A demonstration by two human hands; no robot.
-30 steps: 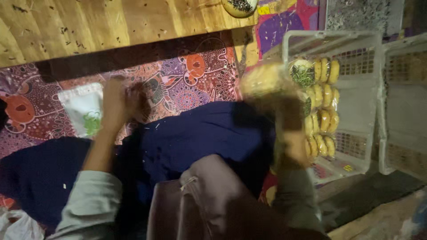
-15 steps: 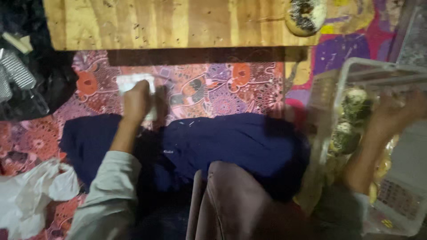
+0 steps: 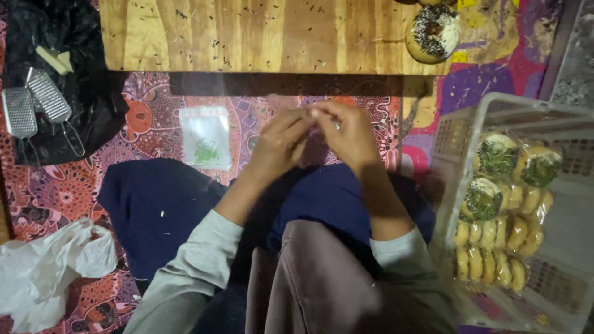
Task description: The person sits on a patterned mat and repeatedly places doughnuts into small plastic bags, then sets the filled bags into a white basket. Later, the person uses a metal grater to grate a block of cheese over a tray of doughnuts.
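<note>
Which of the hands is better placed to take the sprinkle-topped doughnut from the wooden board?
Probably the right hand: the sprinkle-topped doughnut sits at the wooden board's right end, on that hand's side. The left hand would need to cross over. Both hands meet at the fingertips.

The board (image 3: 272,34) is pale, grainy wood, matt and flecked with dark crumbs, and the graters (image 3: 37,105) are dull perforated metal. The crate (image 3: 526,111) is white latticed plastic, while the bag (image 3: 206,136) and the doughnut wrappers (image 3: 495,204) are clear, glossy film. The mat (image 3: 154,99) is matt patterned cloth.
</note>
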